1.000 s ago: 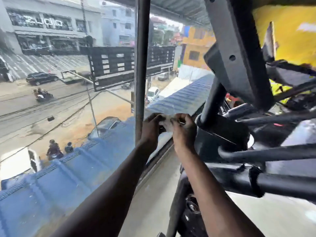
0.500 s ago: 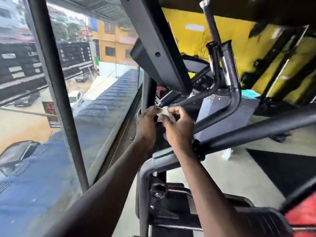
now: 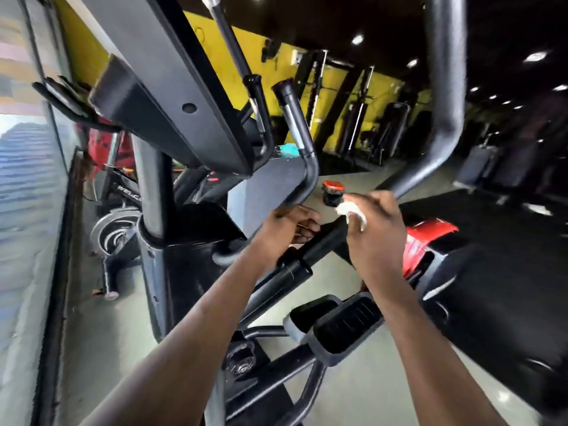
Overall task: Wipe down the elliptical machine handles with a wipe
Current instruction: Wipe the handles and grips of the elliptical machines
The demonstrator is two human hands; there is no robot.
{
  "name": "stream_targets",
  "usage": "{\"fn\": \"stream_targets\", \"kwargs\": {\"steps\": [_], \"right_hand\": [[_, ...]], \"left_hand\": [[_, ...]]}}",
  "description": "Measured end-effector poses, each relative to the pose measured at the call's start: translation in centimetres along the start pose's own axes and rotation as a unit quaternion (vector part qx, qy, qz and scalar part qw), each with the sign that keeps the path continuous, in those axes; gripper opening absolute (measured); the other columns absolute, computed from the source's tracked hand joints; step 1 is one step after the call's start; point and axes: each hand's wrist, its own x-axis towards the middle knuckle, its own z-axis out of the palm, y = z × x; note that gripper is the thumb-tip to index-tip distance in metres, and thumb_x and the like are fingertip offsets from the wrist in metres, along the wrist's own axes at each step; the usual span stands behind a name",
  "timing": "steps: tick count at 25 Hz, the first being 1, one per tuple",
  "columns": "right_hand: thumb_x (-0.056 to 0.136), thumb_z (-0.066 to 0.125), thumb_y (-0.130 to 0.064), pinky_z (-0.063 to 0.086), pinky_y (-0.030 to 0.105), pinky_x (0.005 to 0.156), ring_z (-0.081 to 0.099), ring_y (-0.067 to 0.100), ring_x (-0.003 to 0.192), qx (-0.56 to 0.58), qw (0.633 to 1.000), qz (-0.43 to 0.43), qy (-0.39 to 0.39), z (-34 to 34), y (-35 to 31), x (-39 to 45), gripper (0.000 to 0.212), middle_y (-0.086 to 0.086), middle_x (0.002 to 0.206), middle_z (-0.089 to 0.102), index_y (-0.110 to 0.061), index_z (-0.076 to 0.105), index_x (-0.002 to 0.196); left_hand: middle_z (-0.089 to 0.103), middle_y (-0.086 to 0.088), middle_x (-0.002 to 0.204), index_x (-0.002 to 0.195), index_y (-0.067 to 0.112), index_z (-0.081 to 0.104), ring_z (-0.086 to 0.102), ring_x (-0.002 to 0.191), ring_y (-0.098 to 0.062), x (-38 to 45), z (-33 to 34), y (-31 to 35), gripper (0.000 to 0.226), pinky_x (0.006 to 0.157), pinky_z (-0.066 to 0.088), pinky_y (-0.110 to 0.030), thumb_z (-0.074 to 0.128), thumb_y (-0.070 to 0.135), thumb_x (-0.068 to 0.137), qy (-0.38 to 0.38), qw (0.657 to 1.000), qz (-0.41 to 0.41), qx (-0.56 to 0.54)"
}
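I stand at a black elliptical machine. My right hand (image 3: 373,232) grips a small crumpled white wipe (image 3: 350,210) just below the lower bend of the thick right moving handle (image 3: 445,96), which rises to the top of the view. My left hand (image 3: 289,232) has loosely curled fingers and holds nothing; it hovers over a black bar (image 3: 319,250) that slants across the middle. A shorter fixed handle (image 3: 296,124) with a chrome band stands up behind it, under the dark console (image 3: 172,96).
Black foot pedals (image 3: 341,324) sit below my forearms, with the red and black machine housing (image 3: 430,241) to the right. An exercise bike (image 3: 120,222) stands by the window at the left. A red-topped black object (image 3: 333,192) rests on the grey floor. Racks line the yellow back wall.
My view has swung right, from the window into the gym. Both hands held the wipe together before; now only the right hand has it, moved right towards the thick handle, and the left hand is free.
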Motion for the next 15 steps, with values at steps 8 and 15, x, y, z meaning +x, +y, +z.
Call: {"fn": "stream_targets", "kwargs": {"steps": [8,15], "right_hand": [[0.089,0.054,-0.017,0.054,0.025,0.064,0.057,0.015,0.070,-0.038,0.980,-0.119,-0.153,1.8,-3.0,-5.8,0.021,0.007,0.095,0.055,-0.012,0.073,0.098],[0.087,0.066,-0.007,0.045,0.017,0.073,0.050,0.010,0.079,-0.087,0.996,-0.011,0.003,-1.4,1.6,2.0,0.011,0.008,0.095,0.055,-0.003,0.072,0.095]], "left_hand": [[0.067,-0.007,0.075,0.084,0.011,0.070,0.060,0.065,-0.018,0.5,0.0,-0.1,0.030,0.061,0.049,-0.026,0.042,0.009,0.095,0.003,0.997,-0.049,-0.063],[0.066,-0.004,0.080,0.100,0.009,0.069,0.055,0.065,-0.014,1.4,1.1,1.0,0.031,0.066,0.048,-0.024,0.038,0.014,0.100,-0.011,0.998,-0.063,0.021]]}}
